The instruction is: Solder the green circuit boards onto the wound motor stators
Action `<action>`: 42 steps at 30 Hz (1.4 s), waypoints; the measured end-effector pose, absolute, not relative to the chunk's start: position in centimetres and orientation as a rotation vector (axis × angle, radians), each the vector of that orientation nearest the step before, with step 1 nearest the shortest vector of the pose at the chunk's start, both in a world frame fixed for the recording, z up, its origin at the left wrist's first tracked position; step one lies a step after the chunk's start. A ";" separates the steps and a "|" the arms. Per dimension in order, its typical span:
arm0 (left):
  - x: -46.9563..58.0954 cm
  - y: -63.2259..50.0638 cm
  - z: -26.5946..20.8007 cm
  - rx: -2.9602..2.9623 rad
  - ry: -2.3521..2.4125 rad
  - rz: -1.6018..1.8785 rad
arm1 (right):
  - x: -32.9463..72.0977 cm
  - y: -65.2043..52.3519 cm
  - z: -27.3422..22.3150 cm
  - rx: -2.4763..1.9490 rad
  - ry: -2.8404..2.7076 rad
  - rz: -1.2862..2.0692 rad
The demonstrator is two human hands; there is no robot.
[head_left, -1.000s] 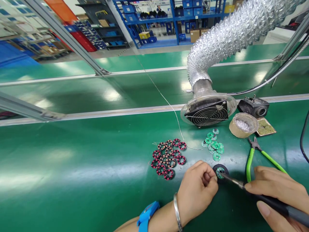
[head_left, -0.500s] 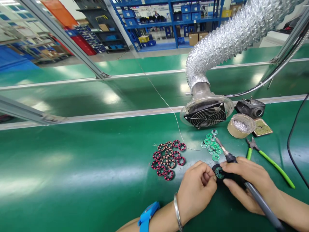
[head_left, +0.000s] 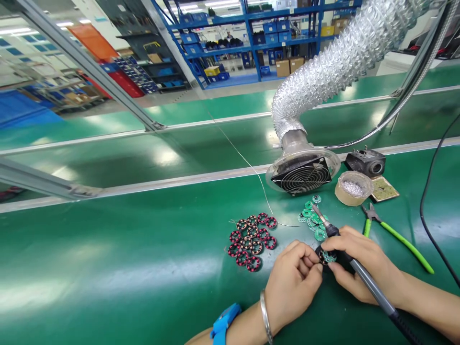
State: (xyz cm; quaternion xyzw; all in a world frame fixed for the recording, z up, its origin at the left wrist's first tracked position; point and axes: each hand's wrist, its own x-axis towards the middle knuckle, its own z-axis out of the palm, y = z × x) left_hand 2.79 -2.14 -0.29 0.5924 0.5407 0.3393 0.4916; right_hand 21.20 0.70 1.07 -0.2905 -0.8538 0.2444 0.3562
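My left hand (head_left: 300, 273) is closed, thumb and forefinger pinching the left edge of a small black ring-shaped part (head_left: 319, 251). On that part sits a round green circuit board (head_left: 328, 257), a little off to the right. My right hand (head_left: 366, 266) grips a soldering iron (head_left: 370, 282), its tip pointing up and left over the loose green boards (head_left: 315, 218). The right thumb and forefinger also touch the right side of the board and ring. To the left lies a group of red-and-black and copper-coloured wound rings (head_left: 252, 232).
A fume extractor (head_left: 302, 175) on a silver duct hangs behind the boards. Beyond my right hand are a tub of metal shavings (head_left: 354, 188), a sponge tray (head_left: 384, 189), a black holder (head_left: 366, 162) and green-handled cutters (head_left: 406, 242). Solder wire (head_left: 264, 189) trails down near the rings.
The view has shifted slightly. The green board now sits further right on the black ring, with copper-coloured spots showing at its left. Both hands keep their hold.
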 end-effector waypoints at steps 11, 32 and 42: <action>2.8 -2.0 -0.5 1.557 1.323 0.862 | 21.9 0.5 1.0 -0.813 -2.153 0.738; 1.3 -1.2 -0.9 1.951 1.011 1.024 | 21.4 0.2 -0.3 -0.904 -2.175 0.805; 2.5 -1.5 -1.9 2.340 1.133 1.130 | 23.0 0.6 -0.8 -0.894 -2.285 0.670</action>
